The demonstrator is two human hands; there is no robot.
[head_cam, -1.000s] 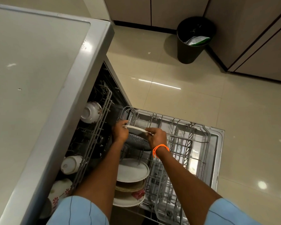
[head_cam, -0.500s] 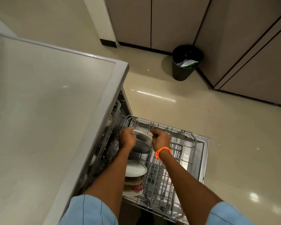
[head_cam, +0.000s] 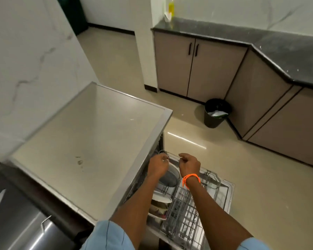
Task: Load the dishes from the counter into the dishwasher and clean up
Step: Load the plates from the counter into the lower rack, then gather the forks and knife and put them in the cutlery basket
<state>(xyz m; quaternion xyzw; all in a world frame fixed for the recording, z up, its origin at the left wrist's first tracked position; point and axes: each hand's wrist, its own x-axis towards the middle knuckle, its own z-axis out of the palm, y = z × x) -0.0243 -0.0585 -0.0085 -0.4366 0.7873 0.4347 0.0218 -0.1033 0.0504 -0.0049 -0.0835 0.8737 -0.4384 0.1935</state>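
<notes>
The dishwasher's lower rack (head_cam: 190, 212) is pulled out over the open door. A plate (head_cam: 170, 176) with a grey speckled face and white rim stands on edge at the rack's far left end. My left hand (head_cam: 158, 165) curls over the plate's top rim and grips it. My right hand (head_cam: 189, 164), with an orange band on its wrist, hovers just right of the rim with its fingers curled and nothing visible in them. Closer to me in the same row stand a white plate (head_cam: 162, 197) and a floral plate (head_cam: 157, 212).
The dishwasher's beige top (head_cam: 90, 147) lies to the left, with a steel appliance (head_cam: 16, 222) beside it. A black bin (head_cam: 217, 112) stands on the tiled floor by the cabinets (head_cam: 197, 69). A yellow bottle (head_cam: 171, 6) sits on the dark counter (head_cam: 287, 51).
The view has risen and pulled back, showing more of the room. The plate now stands in the rack, and my right hand has come off its rim.
</notes>
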